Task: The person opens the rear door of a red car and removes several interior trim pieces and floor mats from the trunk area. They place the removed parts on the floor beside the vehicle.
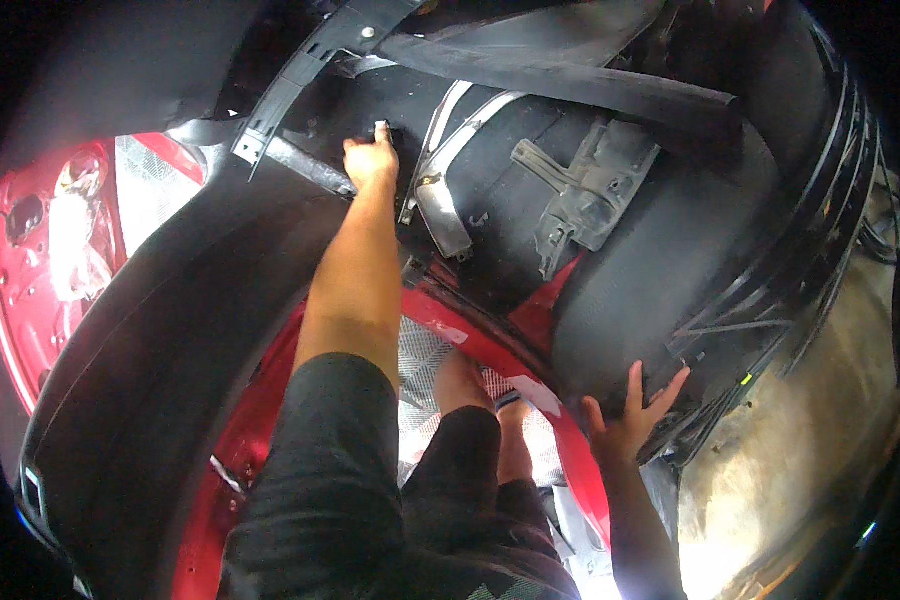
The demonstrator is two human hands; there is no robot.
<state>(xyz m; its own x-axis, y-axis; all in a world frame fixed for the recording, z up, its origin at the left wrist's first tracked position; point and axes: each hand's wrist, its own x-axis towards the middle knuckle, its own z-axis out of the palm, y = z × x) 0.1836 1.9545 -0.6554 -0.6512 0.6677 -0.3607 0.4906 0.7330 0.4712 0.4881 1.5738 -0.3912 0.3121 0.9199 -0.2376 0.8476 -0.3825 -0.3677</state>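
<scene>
My left hand (371, 163) reaches far forward over a dark panel (315, 105), its fingers curled in and one pointing away from me. Whatever it may grip is hidden against the black surface. Just left of it, a grey metal bar (310, 167) ends close to the wrist. To its right lie pale, curved metal strips (440, 185). My right hand (628, 425) is open, with its fingers spread over a black rounded panel (660, 290). It holds nothing, and I cannot tell whether the fingertips touch the panel.
A grey plastic bracket (605, 185) lies on the dark panel, right of the metal strips. Black cables (770, 300) run down the right side. A red frame edge (480, 350) curves below, near my legs. A red door shell (55, 235) stands at left beyond a black padded panel (190, 290).
</scene>
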